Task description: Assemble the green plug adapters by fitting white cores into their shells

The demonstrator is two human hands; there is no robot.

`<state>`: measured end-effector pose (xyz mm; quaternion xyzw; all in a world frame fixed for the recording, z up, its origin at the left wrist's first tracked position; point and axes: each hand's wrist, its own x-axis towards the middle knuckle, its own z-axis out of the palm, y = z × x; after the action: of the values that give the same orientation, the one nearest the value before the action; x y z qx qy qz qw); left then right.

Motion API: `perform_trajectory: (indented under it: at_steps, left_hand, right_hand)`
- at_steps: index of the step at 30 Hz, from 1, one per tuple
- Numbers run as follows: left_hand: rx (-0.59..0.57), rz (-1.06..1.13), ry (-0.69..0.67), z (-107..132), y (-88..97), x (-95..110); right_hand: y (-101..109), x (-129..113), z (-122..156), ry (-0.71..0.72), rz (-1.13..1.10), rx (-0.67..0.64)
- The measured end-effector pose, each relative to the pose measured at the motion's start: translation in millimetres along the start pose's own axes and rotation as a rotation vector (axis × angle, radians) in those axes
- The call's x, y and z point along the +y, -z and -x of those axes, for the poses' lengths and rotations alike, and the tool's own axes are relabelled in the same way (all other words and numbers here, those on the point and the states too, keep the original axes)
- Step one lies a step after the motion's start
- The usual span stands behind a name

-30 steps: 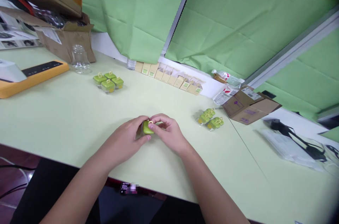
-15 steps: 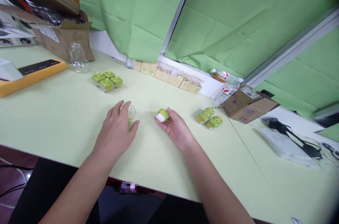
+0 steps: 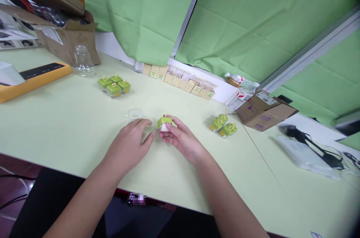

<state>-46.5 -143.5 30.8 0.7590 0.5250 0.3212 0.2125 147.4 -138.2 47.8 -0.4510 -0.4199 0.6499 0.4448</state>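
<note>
Between the fingers and thumb of my right hand [image 3: 180, 136] is a small green lid [image 3: 164, 120] with a yellow loop on top and a white part below it. My left hand [image 3: 131, 138] is just left of it, thumb and fingers apart, holding nothing visible. Just beyond its fingers a small clear container [image 3: 135, 114] stands on the table. Several green-lidded clear containers [image 3: 113, 89] stand together at the back left. Another group of green-lidded containers [image 3: 216, 123] is to the right of my right hand.
Small cardboard boxes [image 3: 180, 79] form a row along the wall. Plastic bottles [image 3: 239, 99] lie beside a larger carton [image 3: 255, 112] on the right. At left are a clear jar [image 3: 83, 62], an orange-framed device [image 3: 42, 77] and an open cardboard box [image 3: 67, 41]. Plastic bags [image 3: 303, 153] lie far right.
My left hand has come away from the clear container, leaving it on the table. My right hand has brought the green lid left and turned it loop-up, closer to my left hand.
</note>
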Motion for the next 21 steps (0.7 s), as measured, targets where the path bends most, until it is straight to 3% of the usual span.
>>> perform_trajectory:
  at_steps: [2, 5, 12, 21]
  left_hand:
    - [0.013, 0.085, 0.014, 1, 0.3, 2]
    - [-0.010, 0.188, -0.076, 3, 1.8, 7]
    - [-0.080, 0.213, -0.214, 4, 5.5, 12]
    - [-0.116, 0.167, -0.313, 3, 4.1, 9]
  right_hand:
    - [-1, 0, 1, -0.015, 0.050, -0.040]
    - [-2, -1, 3, -0.013, 0.111, -0.110]
    - [-7, 0, 5, 0.024, 0.168, -0.177]
    - [-16, 4, 6, 0.033, 0.166, -0.103]
